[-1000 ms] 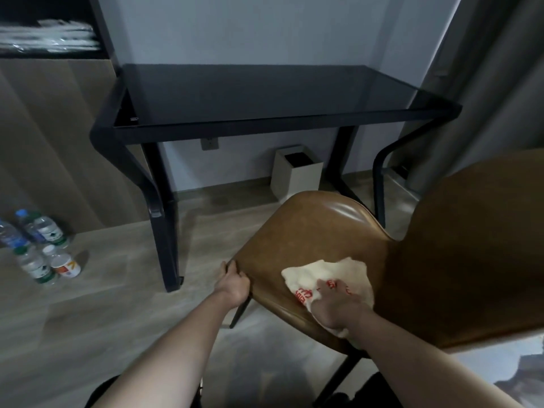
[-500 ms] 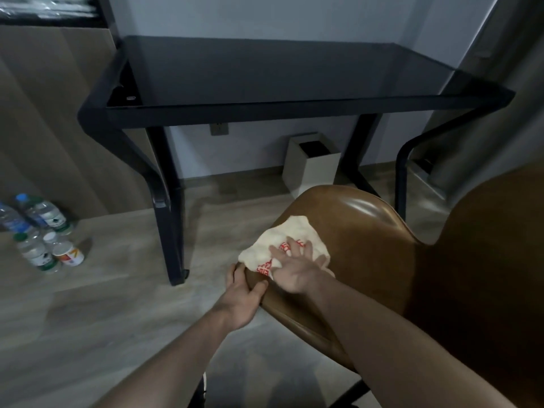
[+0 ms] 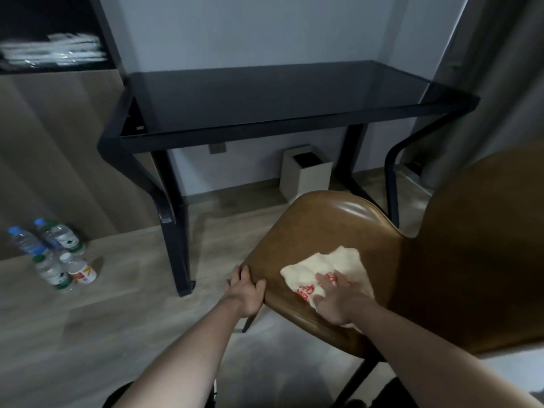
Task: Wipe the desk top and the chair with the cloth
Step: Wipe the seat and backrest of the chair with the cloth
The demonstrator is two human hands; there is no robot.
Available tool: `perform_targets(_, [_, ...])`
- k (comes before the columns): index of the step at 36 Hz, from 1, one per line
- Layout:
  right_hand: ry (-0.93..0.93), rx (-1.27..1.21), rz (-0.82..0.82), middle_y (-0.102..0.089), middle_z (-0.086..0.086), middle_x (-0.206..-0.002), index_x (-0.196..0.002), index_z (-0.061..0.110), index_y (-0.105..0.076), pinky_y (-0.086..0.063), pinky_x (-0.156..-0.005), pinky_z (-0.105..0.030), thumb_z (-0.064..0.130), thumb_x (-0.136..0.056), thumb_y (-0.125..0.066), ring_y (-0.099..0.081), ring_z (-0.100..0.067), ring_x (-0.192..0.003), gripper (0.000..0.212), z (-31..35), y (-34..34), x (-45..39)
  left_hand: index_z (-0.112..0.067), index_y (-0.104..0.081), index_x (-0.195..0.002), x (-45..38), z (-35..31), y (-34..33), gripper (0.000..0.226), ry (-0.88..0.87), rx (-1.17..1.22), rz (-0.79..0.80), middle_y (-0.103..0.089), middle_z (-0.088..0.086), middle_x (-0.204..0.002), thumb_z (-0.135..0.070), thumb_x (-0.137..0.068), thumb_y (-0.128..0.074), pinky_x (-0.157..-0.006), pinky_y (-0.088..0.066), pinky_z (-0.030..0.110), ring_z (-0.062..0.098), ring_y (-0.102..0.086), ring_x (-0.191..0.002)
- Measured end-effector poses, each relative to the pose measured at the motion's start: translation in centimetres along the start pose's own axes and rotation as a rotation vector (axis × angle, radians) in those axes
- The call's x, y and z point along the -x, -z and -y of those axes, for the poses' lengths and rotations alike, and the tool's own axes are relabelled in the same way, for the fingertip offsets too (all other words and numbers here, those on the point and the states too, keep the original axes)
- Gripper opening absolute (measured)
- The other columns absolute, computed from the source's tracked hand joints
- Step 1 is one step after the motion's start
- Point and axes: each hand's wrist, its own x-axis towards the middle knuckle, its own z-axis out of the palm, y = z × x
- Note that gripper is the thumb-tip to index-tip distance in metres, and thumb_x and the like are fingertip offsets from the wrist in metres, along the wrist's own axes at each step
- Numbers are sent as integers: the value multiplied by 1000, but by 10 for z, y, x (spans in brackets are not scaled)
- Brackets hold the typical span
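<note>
The cream cloth (image 3: 325, 270) with red print lies spread on the near part of the brown chair (image 3: 321, 228) seat, close to the seat's front-left edge. The right hand (image 3: 338, 301) presses flat on it, fingers (image 3: 323, 279) straight and slightly apart, covering the cloth's near half. The left hand (image 3: 245, 290) grips the seat's edge just beside the cloth, its fingers curled over the rim and the thumb lying on top. Half a second ago the cloth and right hand were at the seat's left rim, touching the left hand; now they sit further toward the backrest, apart from it, while the left hand keeps its hold. Beyond the chair stands the black glass surface (image 3: 279, 98) of the desk, with a white bin (image 3: 306, 172) under it. Several water bottles (image 3: 56, 254) stand on the wooden floor (image 3: 103, 319) at the left.
</note>
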Motion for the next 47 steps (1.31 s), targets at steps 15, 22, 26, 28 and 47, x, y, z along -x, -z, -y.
perform_targets(15, [-69,-47,-77,26,1,-166,-155,51,13,-10,-116,-72,64,-101,-28,14,-51,-149,69,2,4,-36,-26,-3,-164,-17,-21,12,89,-75,-350,62,0,2,-172,-76,-95,-27,-127,-8,48,32,-1,-158])
perform_targets(22, [8,-50,-170,26,5,-166,-155,52,11,-5,-113,-77,62,-101,-29,18,-49,-149,68,16,47,-106,-25,16,-162,-40,-28,18,121,-47,-390,226,18,4,-170,-93,-77,-39,-127,2,52,37,16,-156])
perform_targets(26, [-1,-74,-229,22,6,-167,-155,54,6,0,-114,-76,66,-98,-32,25,-46,-149,70,22,77,-153,-28,18,-161,-49,-24,16,121,-51,-377,243,23,3,-169,-92,-77,-41,-126,5,52,36,22,-154])
perform_targets(28, [-5,-100,-277,19,2,-168,-157,51,0,-2,-115,-75,63,-99,-37,20,-46,-150,70,27,90,-172,-29,19,-160,-51,-23,14,119,-48,-365,247,25,2,-168,-90,-78,-41,-126,7,53,36,24,-153])
perform_targets(47, [27,-19,-131,16,6,-169,-156,50,4,-15,-115,-71,65,-99,-31,10,-44,-152,69,18,28,-65,-25,17,-161,-36,-36,19,112,-7,-361,233,25,4,-168,-83,-86,-41,-126,5,54,37,22,-154])
